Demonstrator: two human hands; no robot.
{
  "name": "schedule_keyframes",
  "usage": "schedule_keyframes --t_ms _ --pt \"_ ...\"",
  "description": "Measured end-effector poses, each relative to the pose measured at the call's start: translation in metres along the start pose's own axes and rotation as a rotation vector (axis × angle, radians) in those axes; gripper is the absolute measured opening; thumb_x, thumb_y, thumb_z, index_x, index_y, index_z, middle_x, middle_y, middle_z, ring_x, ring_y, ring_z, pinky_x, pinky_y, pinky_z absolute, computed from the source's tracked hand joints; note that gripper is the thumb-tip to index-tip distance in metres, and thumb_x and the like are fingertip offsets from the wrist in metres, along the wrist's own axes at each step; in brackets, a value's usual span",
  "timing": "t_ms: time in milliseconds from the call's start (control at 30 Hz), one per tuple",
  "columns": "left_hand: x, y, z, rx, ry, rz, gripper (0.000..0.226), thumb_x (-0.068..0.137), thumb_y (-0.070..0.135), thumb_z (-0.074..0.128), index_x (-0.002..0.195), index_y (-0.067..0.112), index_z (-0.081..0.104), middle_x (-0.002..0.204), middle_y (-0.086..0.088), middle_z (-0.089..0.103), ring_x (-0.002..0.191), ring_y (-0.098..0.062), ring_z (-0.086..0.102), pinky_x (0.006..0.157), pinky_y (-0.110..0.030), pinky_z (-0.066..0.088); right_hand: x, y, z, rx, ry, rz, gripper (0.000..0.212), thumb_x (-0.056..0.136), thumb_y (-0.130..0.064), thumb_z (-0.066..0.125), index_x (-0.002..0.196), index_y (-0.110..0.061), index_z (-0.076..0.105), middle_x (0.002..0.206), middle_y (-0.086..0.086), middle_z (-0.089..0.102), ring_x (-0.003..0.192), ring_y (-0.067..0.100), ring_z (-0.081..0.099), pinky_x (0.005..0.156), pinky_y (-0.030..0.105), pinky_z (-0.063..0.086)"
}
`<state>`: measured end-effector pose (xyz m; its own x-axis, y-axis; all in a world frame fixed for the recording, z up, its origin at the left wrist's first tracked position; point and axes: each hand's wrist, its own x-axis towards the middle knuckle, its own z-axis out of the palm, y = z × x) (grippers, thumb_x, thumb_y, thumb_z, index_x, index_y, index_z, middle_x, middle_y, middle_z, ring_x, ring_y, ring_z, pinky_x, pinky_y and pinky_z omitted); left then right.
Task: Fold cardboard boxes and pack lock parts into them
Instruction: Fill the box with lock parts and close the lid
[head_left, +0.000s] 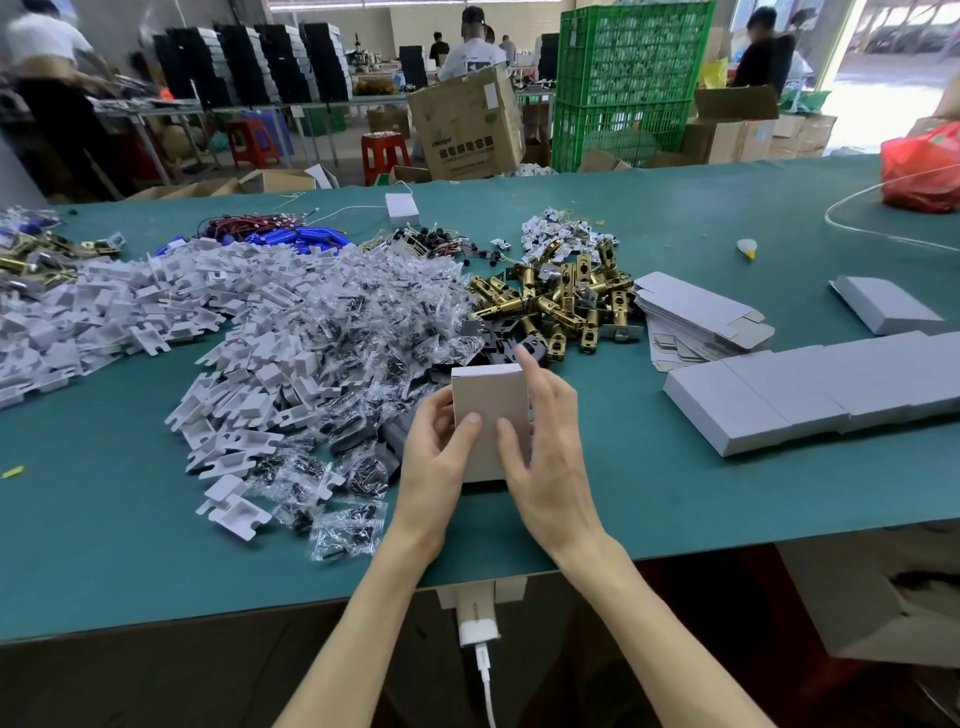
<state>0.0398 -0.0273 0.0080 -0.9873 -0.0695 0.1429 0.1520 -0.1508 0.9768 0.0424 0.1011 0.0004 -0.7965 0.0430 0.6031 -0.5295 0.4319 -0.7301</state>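
Observation:
A small white cardboard box (488, 400) stands closed on the green table (675, 493) between both hands. My left hand (434, 467) holds its left side with the thumb on the front face. My right hand (545, 452) grips the right side, thumb on the front and index finger raised beside the top edge. Brass latch parts (561, 301) lie in a heap just behind the box. Flat box blanks (691, 317) are stacked to the right of them. A row of folded white boxes (810, 395) lies at the right.
Piles of white plastic trays (171, 306) and clear bags of screws (363, 332) cover the left half of the table. Wire bundles (436, 241), a red bag (922, 169) and a lone folded box (883, 304) lie farther back. People work at benches beyond.

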Motion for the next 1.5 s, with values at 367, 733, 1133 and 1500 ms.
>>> schedule_keyframes --t_ms 367,733,1133,1500 --pt "0.003 -0.004 -0.002 -0.086 -0.047 -0.034 0.029 0.106 0.013 0.057 0.128 0.024 0.071 0.121 0.0 0.077 0.113 -0.017 0.073 0.083 -0.025 0.06 0.002 -0.004 0.001 -0.37 -0.189 0.064 0.096 0.094 -0.069 0.047 0.164 -0.019 0.004 0.168 0.013 -0.007 0.156 0.027 0.005 0.121 0.036 0.024" --pt "-0.001 -0.005 0.001 0.076 -0.136 -0.057 0.039 0.104 -0.011 0.039 0.107 0.003 0.076 0.103 -0.011 0.079 0.09 -0.031 0.077 0.075 -0.033 0.064 0.008 0.016 -0.057 -0.574 -0.073 0.235 0.07 0.096 -0.028 0.067 0.159 -0.023 0.035 0.168 0.012 0.015 0.153 0.031 0.022 0.121 0.047 0.031" --pt "0.003 -0.014 0.0 0.119 -0.161 -0.057 0.04 0.102 -0.012 0.039 0.099 0.004 0.076 0.097 -0.014 0.078 0.08 -0.026 0.075 0.074 -0.029 0.061 0.026 -0.005 -0.033 -0.152 -0.314 0.266 0.06 0.105 -0.022 0.056 0.16 -0.017 0.032 0.163 -0.011 0.029 0.138 -0.003 0.039 0.119 0.018 0.021" --pt "0.001 -0.012 0.0 0.15 -0.143 -0.063 0.038 0.103 -0.011 0.039 0.099 0.002 0.075 0.094 -0.012 0.078 0.078 -0.022 0.075 0.076 -0.029 0.062 0.044 0.032 -0.067 -0.189 -0.19 0.479 0.058 0.108 -0.036 0.047 0.159 -0.011 0.033 0.131 0.002 0.056 0.122 0.018 0.05 0.109 0.029 0.032"
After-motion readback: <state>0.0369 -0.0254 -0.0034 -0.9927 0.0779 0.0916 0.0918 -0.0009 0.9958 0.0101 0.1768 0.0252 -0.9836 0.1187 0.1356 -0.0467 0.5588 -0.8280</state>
